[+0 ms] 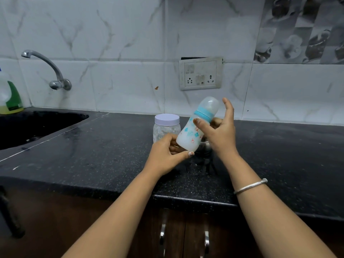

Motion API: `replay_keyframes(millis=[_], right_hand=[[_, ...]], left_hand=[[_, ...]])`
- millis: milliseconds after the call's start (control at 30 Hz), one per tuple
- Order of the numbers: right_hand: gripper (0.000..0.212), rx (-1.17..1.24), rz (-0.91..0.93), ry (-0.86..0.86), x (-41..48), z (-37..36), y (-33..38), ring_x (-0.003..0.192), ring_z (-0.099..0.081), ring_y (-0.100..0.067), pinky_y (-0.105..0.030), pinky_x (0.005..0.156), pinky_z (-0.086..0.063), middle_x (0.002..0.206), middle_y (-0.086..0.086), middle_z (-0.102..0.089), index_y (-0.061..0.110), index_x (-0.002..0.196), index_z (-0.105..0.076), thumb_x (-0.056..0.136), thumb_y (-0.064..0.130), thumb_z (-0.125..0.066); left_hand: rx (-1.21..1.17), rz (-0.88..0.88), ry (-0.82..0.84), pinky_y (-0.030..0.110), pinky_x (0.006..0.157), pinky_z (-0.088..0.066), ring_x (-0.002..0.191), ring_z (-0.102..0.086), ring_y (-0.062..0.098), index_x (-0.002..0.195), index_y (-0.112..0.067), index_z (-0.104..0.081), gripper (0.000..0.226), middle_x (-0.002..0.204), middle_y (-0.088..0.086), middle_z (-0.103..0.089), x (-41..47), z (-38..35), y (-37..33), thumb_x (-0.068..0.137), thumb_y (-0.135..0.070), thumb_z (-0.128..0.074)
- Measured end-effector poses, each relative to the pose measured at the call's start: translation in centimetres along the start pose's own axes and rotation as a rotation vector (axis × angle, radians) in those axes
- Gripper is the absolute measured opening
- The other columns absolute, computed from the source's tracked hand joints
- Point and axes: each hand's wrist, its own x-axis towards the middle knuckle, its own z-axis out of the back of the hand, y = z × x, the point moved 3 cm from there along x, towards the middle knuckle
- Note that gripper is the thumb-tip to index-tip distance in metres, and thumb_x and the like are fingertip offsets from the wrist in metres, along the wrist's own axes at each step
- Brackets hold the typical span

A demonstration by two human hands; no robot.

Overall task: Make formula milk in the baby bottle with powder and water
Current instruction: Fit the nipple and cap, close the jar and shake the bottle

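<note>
Left hand [167,152] pinches the base of the baby bottle [193,133] over the countertop [111,146], cap tipped toward one o'clock; right hand [220,135] sets its thumb on the body, forefinger lifted, the rest hidden behind, grip unclear. A loose collar [203,113] could leak milky mix. A steel vessel [205,147] behind is mostly hidden.

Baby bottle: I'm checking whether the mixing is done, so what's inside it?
The baby bottle, tilted, shows milky white liquid through its printed wall. The left hand covers its base and the right hand part of its side, so settled powder there cannot be seen.
</note>
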Motion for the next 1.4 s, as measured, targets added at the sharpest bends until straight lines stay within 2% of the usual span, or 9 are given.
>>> replay_keyframes(millis=[133,333,433,600,800,933,1100,1267,1400], right_hand=[[0.059,0.006,-0.042,0.105,0.1,-0.5,-0.4,0.087,-0.069,-0.017,-0.044,0.079,-0.057,0.094,-0.001,-0.070,0.028,0.114,-0.045,0.068,0.018,-0.080],[0.051,0.075,-0.064,0.329,-0.1,-1.3,0.0,0.077,-0.064,-0.003,-0.022,0.074,-0.054,0.093,-0.002,-0.065,0.010,0.113,-0.055,0.069,-0.005,-0.074],[0.057,0.112,-0.079,0.284,-0.1,-1.1,0.1,0.085,-0.065,-0.014,-0.029,0.079,-0.056,0.101,-0.004,-0.064,0.016,0.115,-0.052,0.068,-0.006,-0.074],[0.059,0.079,0.003,0.215,-0.3,-0.9,0.3,0.095,-0.067,-0.019,-0.033,0.083,-0.056,0.105,-0.003,-0.069,0.017,0.116,-0.059,0.064,-0.001,-0.080],[0.056,0.159,-0.049,0.242,-0.6,-1.1,0.3,0.087,-0.066,-0.015,-0.031,0.079,-0.056,0.098,-0.003,-0.067,0.020,0.109,-0.057,0.063,-0.004,-0.078],[0.070,0.084,-0.015,0.182,-0.5,-1.0,0.2,0.093,-0.065,-0.019,-0.029,0.079,-0.055,0.106,-0.010,-0.063,0.027,0.109,-0.049,0.057,-0.008,-0.081],[0.074,0.061,-0.029,0.175,-0.6,-0.9,0.4,0.093,-0.065,-0.020,-0.029,0.077,-0.056,0.107,-0.011,-0.062,0.020,0.116,-0.045,0.057,-0.004,-0.083],[0.062,0.306,-0.151,0.148,-0.9,-1.6,0.5,0.083,-0.067,-0.020,-0.036,0.073,-0.057,0.098,-0.008,-0.065,0.017,0.113,-0.046,0.064,-0.004,-0.077],[0.058,0.540,-0.359,0.075,-0.7,-1.9,0.2,0.082,-0.065,-0.025,-0.032,0.058,-0.057,0.117,-0.013,-0.057,0.028,0.130,-0.036,0.083,0.004,-0.062]], left_hand=[[0.075,0.002,0.021,0.021,0.074,-0.056,0.080,-0.067,0.009,0.101,-0.015,-0.058,0.048,0.090,-0.006,-0.068,-0.3,0.0,-0.4,0.063,-0.025,-0.085],[0.186,-0.030,0.065,0.013,0.062,-0.051,0.061,-0.061,-0.006,0.093,-0.020,-0.061,0.042,0.078,-0.014,-0.064,-0.7,-0.2,-0.7,0.061,-0.033,-0.085],[0.179,-0.040,0.058,0.012,0.063,-0.051,0.063,-0.060,-0.004,0.097,-0.019,-0.061,0.043,0.082,-0.011,-0.065,-0.6,-0.1,-0.8,0.063,-0.030,-0.085],[0.126,-0.067,0.087,0.009,0.075,-0.049,0.091,-0.061,0.001,0.124,-0.021,-0.051,0.064,0.105,-0.006,-0.063,-0.5,-0.3,-0.6,0.069,-0.029,-0.081],[0.042,-0.119,0.108,0.004,0.072,-0.045,0.091,-0.057,-0.017,0.128,-0.020,-0.046,0.071,0.105,-0.017,-0.060,-1.0,-0.1,-1.6,0.067,-0.047,-0.071],[0.011,-0.091,0.076,0.017,0.081,-0.051,0.099,-0.060,0.002,0.135,-0.017,-0.039,0.082,0.108,-0.014,-0.056,-0.9,0.0,-1.2,0.066,-0.050,-0.068],[0.003,-0.103,0.085,0.018,0.081,-0.052,0.099,-0.060,0.001,0.135,-0.015,-0.038,0.080,0.110,-0.011,-0.057,-0.7,0.0,-0.9,0.068,-0.040,-0.073],[0.025,-0.135,0.076,0.008,0.080,-0.045,0.102,-0.057,-0.005,0.130,-0.023,-0.039,0.089,0.114,-0.014,-0.058,-0.9,0.0,-1.3,0.055,-0.062,-0.066],[-0.026,-0.123,0.009,0.014,0.077,-0.049,0.090,-0.062,0.003,0.125,-0.029,-0.034,0.082,0.110,-0.011,-0.058,-0.9,0.1,-1.1,0.057,-0.048,-0.076]])
